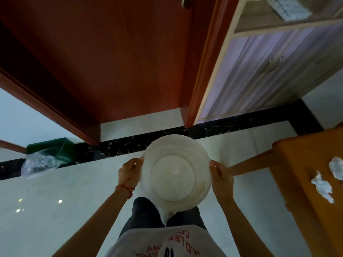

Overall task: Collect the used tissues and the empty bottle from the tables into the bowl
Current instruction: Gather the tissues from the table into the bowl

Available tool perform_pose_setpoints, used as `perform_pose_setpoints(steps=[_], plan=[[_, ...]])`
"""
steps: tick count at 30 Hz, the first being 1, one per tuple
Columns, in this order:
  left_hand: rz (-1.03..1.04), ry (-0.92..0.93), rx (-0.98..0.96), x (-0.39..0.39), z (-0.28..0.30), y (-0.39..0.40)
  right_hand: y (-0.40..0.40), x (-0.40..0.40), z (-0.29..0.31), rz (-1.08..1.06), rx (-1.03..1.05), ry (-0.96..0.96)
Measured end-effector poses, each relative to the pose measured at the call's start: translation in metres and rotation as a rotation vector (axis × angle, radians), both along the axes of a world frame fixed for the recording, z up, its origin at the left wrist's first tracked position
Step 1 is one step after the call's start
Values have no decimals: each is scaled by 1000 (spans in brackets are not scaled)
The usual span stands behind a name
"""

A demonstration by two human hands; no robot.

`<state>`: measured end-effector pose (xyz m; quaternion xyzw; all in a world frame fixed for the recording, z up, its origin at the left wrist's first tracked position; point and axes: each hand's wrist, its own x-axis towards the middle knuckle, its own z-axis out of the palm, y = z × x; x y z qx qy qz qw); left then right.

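White bowl held level in front of torso, above pale tiled floor, inside empty. Wooden table at right, well apart from bowl; two crumpled tissues on it. Left hand grips left rim, fingers curled round edge, thumb on top. Right hand grips right rim likewise. Bottle not seen

We take this for a home: a reddish wooden door ahead, glossy pale floor tiles, a lilac-fronted cupboard far right, a wooden table near right
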<state>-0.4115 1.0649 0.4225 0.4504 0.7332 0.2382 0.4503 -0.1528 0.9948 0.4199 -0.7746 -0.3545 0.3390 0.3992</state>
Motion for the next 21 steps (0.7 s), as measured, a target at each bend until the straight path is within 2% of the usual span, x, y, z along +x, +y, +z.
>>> perform_pose_setpoints(steps=[7,14,21], plan=[[-259,-37,-7,47,0,69,11,23,-6,-303,-47,61],[-660,-46,-13,110,5,129,-3,33,-5,-570,-46,9],[-961,-38,-18,175,9,149,-29,22,1,-900,-32,12]])
